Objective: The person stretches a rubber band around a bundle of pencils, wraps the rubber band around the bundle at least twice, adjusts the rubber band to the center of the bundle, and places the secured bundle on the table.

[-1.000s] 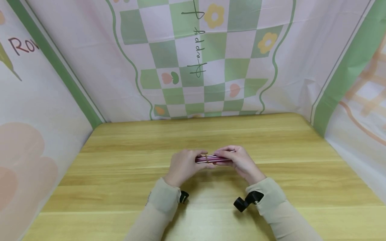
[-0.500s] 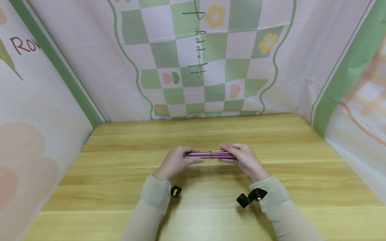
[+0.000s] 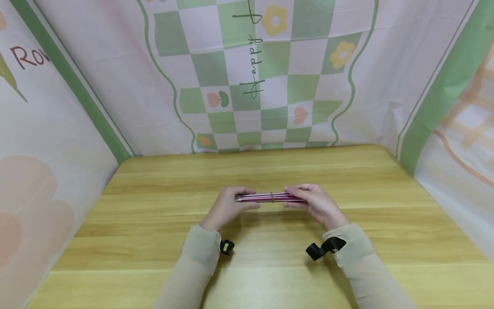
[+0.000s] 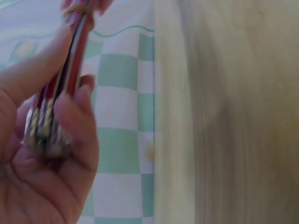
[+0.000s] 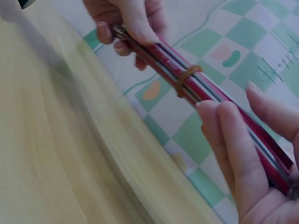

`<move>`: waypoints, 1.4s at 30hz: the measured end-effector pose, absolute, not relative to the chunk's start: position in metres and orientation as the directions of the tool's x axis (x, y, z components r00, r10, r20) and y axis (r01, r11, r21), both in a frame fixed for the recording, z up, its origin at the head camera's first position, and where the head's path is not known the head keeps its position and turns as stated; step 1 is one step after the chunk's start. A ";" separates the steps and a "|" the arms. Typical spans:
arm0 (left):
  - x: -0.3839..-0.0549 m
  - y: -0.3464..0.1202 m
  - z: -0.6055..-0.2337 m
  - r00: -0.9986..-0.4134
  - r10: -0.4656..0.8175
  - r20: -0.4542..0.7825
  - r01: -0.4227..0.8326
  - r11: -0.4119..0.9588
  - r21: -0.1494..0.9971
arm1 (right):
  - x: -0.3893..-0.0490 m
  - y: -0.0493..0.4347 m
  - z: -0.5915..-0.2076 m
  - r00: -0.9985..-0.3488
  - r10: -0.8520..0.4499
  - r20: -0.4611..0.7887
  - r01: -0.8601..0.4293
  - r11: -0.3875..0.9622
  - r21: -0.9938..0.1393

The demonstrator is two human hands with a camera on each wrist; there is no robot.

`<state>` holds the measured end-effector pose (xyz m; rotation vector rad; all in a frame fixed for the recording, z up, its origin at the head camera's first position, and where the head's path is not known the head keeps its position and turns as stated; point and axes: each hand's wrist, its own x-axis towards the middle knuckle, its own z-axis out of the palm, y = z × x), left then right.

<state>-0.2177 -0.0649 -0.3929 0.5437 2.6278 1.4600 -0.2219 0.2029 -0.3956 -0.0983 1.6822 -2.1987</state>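
A bundle of dark red pencils (image 3: 262, 198) with pale and dark stripes is held level over the table. My left hand (image 3: 225, 207) grips its left end, thumb on one side and fingers on the other. The right end is held by my right hand (image 3: 319, 204), whose fingers and thumb lie along both sides. Round the middle, between the hands, runs a brown rubber band (image 5: 188, 80), which looks twisted to a small knot. In the left wrist view, the silvery pencil ends (image 4: 46, 128) sit together near the left palm. The right-hand tips are mostly hidden.
The wood-grain table (image 3: 262, 253) spreads beneath both hands. Behind it hangs a green-and-white checked cloth (image 3: 247, 122), and printed cloths flank the sides. Black wrist camera mounts (image 3: 324, 248) stick out inward from the beige sleeves (image 3: 200, 253).
My left hand has moved left from near the band to the bundle's end, so more of the pencils shows. The bundle has levelled out, and my right hand has shifted slightly right.
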 end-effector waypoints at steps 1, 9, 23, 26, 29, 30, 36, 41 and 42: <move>-0.218 -0.067 -0.393 -0.936 0.346 0.070 0.233 0.458 0.858 | -0.222 0.204 -0.396 -0.925 -0.344 -0.160 0.251 -0.238 -0.938; -0.224 -0.077 -0.397 -0.945 0.326 -0.031 0.095 0.362 0.927 | -0.226 0.216 -0.399 -0.918 -0.369 -0.148 0.257 -0.266 -0.929; -0.225 -0.074 -0.409 -0.971 0.236 -0.029 0.089 0.475 0.876 | -0.228 0.218 -0.411 -0.922 -0.330 -0.201 0.241 -0.087 -0.967; -0.225 -0.074 -0.412 -0.972 0.220 -0.079 0.036 0.474 0.880 | -0.229 0.218 -0.414 -0.925 -0.296 -0.238 0.245 0.016 -0.969; -0.226 -0.073 -0.415 -0.968 0.226 -0.110 0.013 0.481 0.877 | -0.230 0.218 -0.417 -0.922 -0.272 -0.275 0.258 0.099 -0.961; -0.226 -0.073 -0.416 -0.967 0.228 -0.114 0.012 0.486 0.874 | -0.230 0.218 -0.418 -0.921 -0.266 -0.283 0.261 0.116 -0.958; -0.226 -0.072 -0.417 -0.967 0.226 -0.118 0.014 0.510 0.860 | -0.230 0.217 -0.421 -0.926 -0.236 -0.296 0.246 0.217 -0.945; -0.226 -0.072 -0.419 -0.968 0.224 -0.111 0.026 0.531 0.847 | -0.229 0.217 -0.422 -0.937 -0.200 -0.287 0.213 0.325 -0.921; -0.225 -0.072 -0.419 -0.968 0.222 -0.113 0.024 0.533 0.846 | -0.229 0.217 -0.422 -0.938 -0.194 -0.288 0.212 0.335 -0.918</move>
